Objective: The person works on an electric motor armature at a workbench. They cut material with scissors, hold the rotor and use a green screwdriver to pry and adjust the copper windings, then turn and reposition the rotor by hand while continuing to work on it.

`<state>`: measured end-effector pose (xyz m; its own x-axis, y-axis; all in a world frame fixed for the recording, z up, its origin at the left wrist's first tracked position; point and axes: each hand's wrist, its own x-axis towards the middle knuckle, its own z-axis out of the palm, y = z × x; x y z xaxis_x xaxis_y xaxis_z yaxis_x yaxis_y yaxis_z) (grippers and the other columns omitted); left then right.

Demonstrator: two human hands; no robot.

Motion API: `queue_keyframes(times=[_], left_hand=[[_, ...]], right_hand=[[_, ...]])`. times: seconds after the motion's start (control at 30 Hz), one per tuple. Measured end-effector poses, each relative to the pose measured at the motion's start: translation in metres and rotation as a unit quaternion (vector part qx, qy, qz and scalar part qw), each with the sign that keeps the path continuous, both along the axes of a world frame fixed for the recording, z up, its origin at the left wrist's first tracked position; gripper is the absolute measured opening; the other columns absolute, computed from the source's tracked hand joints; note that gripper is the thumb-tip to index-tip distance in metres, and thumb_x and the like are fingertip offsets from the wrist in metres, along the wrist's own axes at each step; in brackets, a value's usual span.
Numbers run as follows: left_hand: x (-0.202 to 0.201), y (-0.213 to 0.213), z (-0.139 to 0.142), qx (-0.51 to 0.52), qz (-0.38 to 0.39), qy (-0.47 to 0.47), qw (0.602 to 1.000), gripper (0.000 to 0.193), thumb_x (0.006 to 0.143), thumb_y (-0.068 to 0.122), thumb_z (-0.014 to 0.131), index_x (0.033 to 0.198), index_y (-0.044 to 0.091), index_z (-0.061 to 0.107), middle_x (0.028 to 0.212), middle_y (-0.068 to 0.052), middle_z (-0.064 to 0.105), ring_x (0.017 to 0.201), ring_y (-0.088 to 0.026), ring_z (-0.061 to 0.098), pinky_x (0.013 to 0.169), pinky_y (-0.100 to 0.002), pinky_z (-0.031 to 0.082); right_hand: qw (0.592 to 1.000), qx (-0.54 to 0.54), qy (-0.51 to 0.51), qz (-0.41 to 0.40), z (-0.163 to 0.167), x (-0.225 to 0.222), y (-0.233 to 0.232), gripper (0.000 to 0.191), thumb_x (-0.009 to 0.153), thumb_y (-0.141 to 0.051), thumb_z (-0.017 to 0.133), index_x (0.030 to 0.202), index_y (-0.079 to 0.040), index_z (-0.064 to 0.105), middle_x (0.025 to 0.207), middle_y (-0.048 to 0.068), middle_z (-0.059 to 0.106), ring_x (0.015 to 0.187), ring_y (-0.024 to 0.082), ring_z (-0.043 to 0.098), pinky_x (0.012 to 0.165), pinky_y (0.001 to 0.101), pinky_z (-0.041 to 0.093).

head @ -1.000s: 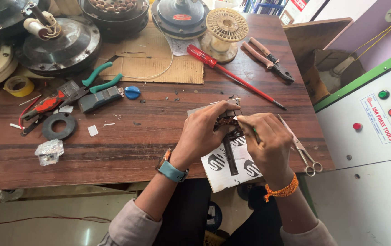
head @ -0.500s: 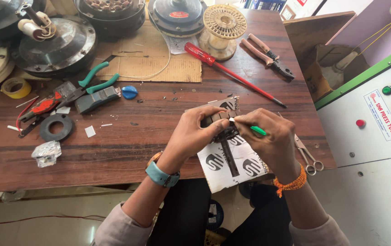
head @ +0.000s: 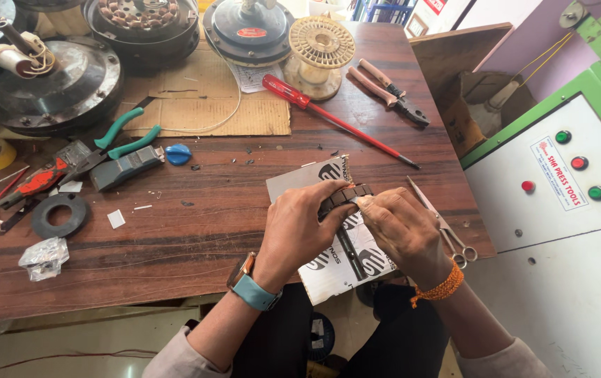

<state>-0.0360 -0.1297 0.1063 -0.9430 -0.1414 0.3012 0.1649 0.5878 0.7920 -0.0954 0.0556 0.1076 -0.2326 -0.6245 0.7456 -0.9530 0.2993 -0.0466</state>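
Observation:
My left hand (head: 299, 231) and my right hand (head: 402, 234) meet over the table's near edge. Both grip a small dark slotted metal core (head: 344, 197) between their fingertips. Under the hands lies a white card with black printed shapes (head: 328, 262), with a dark flat strip (head: 351, 253) on it. The left wrist wears a watch with a teal strap (head: 251, 288). An orange thread band (head: 437, 288) circles the right wrist. Much of the core is hidden by my fingers.
Scissors (head: 447, 231) lie just right of my hands. A red-handled screwdriver (head: 332, 115), pliers (head: 389, 91) and a wire spool (head: 321, 45) are farther back. Green-handled pliers (head: 122, 136), a black ring (head: 60, 215) and motor housings (head: 48, 77) sit left. A green-edged control box (head: 559, 175) stands right.
A green-tipped item seen in my right hand half a second ago no longer shows. My hands have closed tighter around the core and stay in the same place.

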Motion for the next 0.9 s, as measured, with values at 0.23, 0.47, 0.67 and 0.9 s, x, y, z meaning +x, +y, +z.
queue_keyframes(times=[0.23, 0.47, 0.67, 0.9], left_hand=[[0.001, 0.001, 0.003, -0.030, -0.002, 0.016, 0.999, 0.035, 0.086, 0.032, 0.075, 0.115, 0.013, 0.074, 0.086, -0.014, 0.076, 0.078, -0.033, 0.074, 0.067, -0.045, 0.056], [-0.007, -0.001, 0.003, -0.061, -0.054, 0.030, 0.996, 0.030, 0.090, 0.033, 0.070, 0.106, 0.007, 0.069, 0.078, -0.013, 0.073, 0.072, -0.034, 0.071, 0.060, -0.048, 0.052], [-0.017, -0.007, 0.002, -0.069, -0.071, 0.014, 0.995, 0.029, 0.093, 0.035, 0.068, 0.101, 0.007, 0.067, 0.076, -0.014, 0.072, 0.073, -0.034, 0.070, 0.063, -0.047, 0.052], [-0.021, -0.014, 0.000, -0.051, -0.095, 0.044, 0.993, 0.032, 0.088, 0.034, 0.070, 0.108, 0.008, 0.070, 0.076, -0.014, 0.072, 0.074, -0.036, 0.070, 0.063, -0.049, 0.052]], right_hand=[[1.000, 0.026, -0.003, -0.007, 0.006, 0.006, 0.004, 0.022, 0.084, 0.002, 0.077, 0.105, 0.004, 0.069, 0.098, 0.012, 0.071, 0.090, 0.024, 0.071, 0.072, 0.0352, 0.060], [0.997, 0.030, -0.013, -0.067, 0.010, 0.012, 0.002, 0.021, 0.085, 0.000, 0.077, 0.104, 0.004, 0.071, 0.096, 0.013, 0.071, 0.086, 0.024, 0.070, 0.069, 0.0348, 0.059], [0.995, 0.022, 0.011, -0.098, 0.004, 0.010, -0.006, 0.019, 0.086, 0.000, 0.078, 0.103, 0.003, 0.071, 0.096, 0.012, 0.070, 0.087, 0.024, 0.069, 0.071, 0.0345, 0.059], [0.996, 0.034, 0.081, -0.032, 0.007, -0.004, -0.007, 0.022, 0.084, 0.006, 0.079, 0.104, 0.002, 0.071, 0.094, 0.009, 0.069, 0.087, 0.023, 0.069, 0.072, 0.0329, 0.059]])
